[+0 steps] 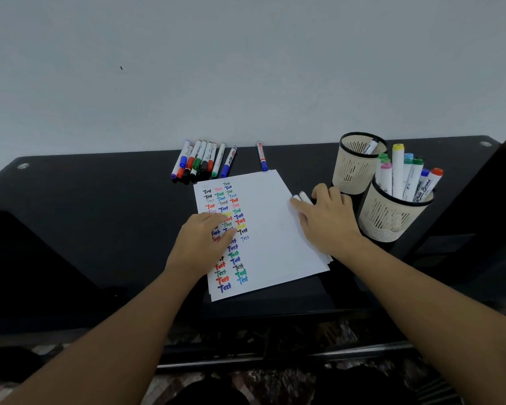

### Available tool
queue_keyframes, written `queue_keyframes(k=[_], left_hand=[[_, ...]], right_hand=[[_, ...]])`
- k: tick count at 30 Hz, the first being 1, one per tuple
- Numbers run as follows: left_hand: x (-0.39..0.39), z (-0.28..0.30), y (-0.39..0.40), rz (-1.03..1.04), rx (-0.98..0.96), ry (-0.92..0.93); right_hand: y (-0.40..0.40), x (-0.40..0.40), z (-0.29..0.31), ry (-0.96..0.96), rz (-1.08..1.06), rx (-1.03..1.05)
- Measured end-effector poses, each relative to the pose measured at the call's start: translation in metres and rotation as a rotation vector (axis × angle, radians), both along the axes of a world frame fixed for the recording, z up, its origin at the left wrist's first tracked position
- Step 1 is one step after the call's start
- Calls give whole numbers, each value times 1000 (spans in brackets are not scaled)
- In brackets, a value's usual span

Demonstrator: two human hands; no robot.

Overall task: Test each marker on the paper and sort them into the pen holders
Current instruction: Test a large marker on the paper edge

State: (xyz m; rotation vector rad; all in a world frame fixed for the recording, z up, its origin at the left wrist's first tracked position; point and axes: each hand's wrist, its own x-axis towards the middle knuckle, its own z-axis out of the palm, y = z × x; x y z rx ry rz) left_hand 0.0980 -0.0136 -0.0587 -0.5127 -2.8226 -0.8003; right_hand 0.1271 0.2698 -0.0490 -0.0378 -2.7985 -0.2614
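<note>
Nearest, the left hand (202,239) lay flat and open on the paper (270,229), fingers spread over the coloured "Test" words, pinning the sheet to the dark counter (105,206). The right hand (326,220) rested at the paper's right edge, fingers loosely curled about a white marker (303,197); whether it truly gripped it I could not tell. Just beyond stood the near holder (389,217), crowded with markers, and behind it the far holder (354,168) with only one. Farthest, a row of markers (202,162) and a lone blue one (262,156) lay by the wall. The step seemed to be sorting: the white marker likely needed dropping in a holder, then the next one fetching.
</note>
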Motion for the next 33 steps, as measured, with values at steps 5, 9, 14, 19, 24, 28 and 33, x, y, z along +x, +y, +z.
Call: queue_keyframes(k=[5,9,14,19,24,28,33], left_hand=[[-1,-1,-1,2,14,-17],[-4,2,-4,-2,38,-61],[-15,19,-9,-114,-238,-267],[-48,15,-18,-128,-480,-224],[-53,2,-20,-132,-477,-212],[-54,2,-21,-130,-447,-205],[-53,2,-22,-128,-431,-216]], right_hand=[[12,-1,3,-59,-20,-31],[10,-1,5,-50,-22,-25],[6,-11,12,16,33,-44],[-5,-40,23,11,101,-90],[-20,-93,28,-151,78,-328],[-30,-136,22,-250,49,-385],[-39,-167,17,-271,29,-278]])
